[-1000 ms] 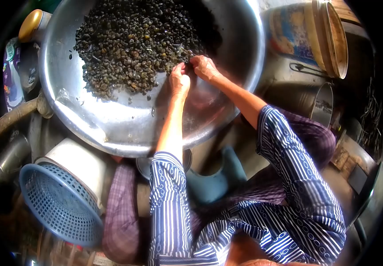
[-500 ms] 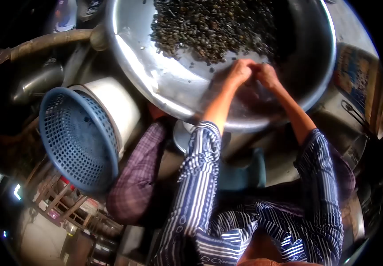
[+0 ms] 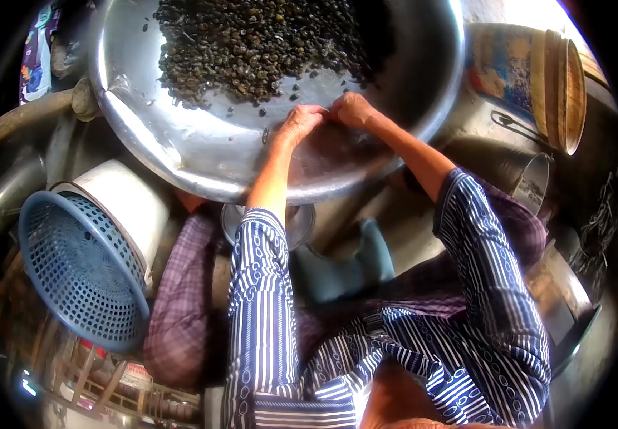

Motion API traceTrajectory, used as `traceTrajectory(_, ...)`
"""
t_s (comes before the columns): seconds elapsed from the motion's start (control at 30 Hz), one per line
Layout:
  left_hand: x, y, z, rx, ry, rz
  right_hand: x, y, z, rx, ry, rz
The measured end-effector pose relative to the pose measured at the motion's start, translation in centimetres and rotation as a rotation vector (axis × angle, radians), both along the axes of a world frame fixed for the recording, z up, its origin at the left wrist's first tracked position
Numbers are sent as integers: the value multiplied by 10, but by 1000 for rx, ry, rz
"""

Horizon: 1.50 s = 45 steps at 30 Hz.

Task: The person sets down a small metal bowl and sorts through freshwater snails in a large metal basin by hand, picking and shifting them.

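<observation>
A heap of small dark snails [image 3: 252, 50] lies in a wide metal basin [image 3: 209, 154] in the upper part of the view, with a few loose ones scattered at its near edge. Over the basin's near side, my left hand [image 3: 302, 123] and my right hand [image 3: 354, 111] meet at the fingertips, just short of the heap. Both have their fingers pinched together. Whatever is between the fingertips is too small and too covered to make out.
At left, a blue perforated basket [image 3: 84, 268] rests tilted against a white bucket [image 3: 137, 204]. A worn, paint-stained container [image 3: 513, 79] lies at the right, near a metal pot [image 3: 531, 182]. Below the basin are teal rubber boots [image 3: 341, 272].
My head has turned, so the basin, basket and both hands appear farther left, with more of the container at right showing. The hands remain together, fingertips meeting above the basin.
</observation>
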<state>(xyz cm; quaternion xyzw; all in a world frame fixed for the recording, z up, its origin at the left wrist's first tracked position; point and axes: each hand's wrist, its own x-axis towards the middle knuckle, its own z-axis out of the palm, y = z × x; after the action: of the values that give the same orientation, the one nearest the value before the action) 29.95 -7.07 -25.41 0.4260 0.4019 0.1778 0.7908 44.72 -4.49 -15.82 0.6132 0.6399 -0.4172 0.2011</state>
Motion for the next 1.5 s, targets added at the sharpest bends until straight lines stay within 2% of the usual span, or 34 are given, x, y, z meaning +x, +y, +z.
traceTrajectory(0.1,-6,7,12,22,40,-78,0,5,5,24,-146,-120)
traceTrajectory(0.17,-8,7,20,88,97,-104,-1,11,9,322,-313,209)
traceTrajectory(0.2,-10,8,24,87,96,-107,1,20,11,-21,-339,113)
traceTrajectory(0.23,-11,8,26,112,107,-125,2,13,10,-22,-340,112)
traceTrajectory(0.27,-11,9,29,139,117,-142,4,5,9,-36,-186,187)
traceTrajectory(0.37,-9,10,34,105,129,-150,8,-1,2,-29,40,287)
traceTrajectory(0.4,-7,11,34,101,131,-156,9,0,-3,-80,29,187)
traceTrajectory(0.47,-6,8,27,-61,24,-76,5,-3,-6,-134,21,85)
traceTrajectory(0.6,-11,8,22,-35,45,-99,-3,-5,-1,-139,64,-76)
traceTrajectory(0.67,-23,10,33,-161,-27,-145,-8,-6,-2,-148,81,-139)
traceTrajectory(0.77,-32,9,42,-209,-31,-154,-15,-8,3,-127,138,-193)
traceTrajectory(0.87,-39,4,50,-228,8,-191,-27,-4,10,-295,14,-9)
traceTrajectory(0.97,-47,3,60,-269,-6,-211,-35,-15,22,-192,69,-60)
traceTrajectory(1.03,-68,-7,64,-267,18,-181,-57,-23,22,-19,60,-7)
traceTrajectory(1.07,-69,-7,68,-263,24,-185,-59,-25,25,-17,62,-7)
traceTrajectory(1.13,-66,-2,72,-246,27,-209,-58,-22,34,127,-120,-50)
traceTrajectory(1.17,-67,-4,72,-232,30,-230,-58,-19,38,124,-121,-49)
traceTrajectory(1.23,-68,-7,72,-236,35,-231,-58,-15,46,-98,44,-185)
traceTrajectory(1.27,-68,-7,72,-230,40,-233,-59,-15,45,-98,43,-186)
traceTrajectory(1.33,-64,-2,74,-274,20,-222,-56,-9,48,-220,96,-23)
traceTrajectory(1.37,-65,-2,74,-322,6,-212,-56,-10,46,-220,96,-21)
traceTrajectory(1.43,-77,-1,76,-406,-16,-222,-58,-19,36,-382,313,-829)
traceTrajectory(1.47,-80,2,75,-487,-41,-235,-56,-20,25,-388,319,-829)
traceTrajectory(1.5,-83,0,78,-488,-35,-236,-57,-20,17,-397,319,-703)
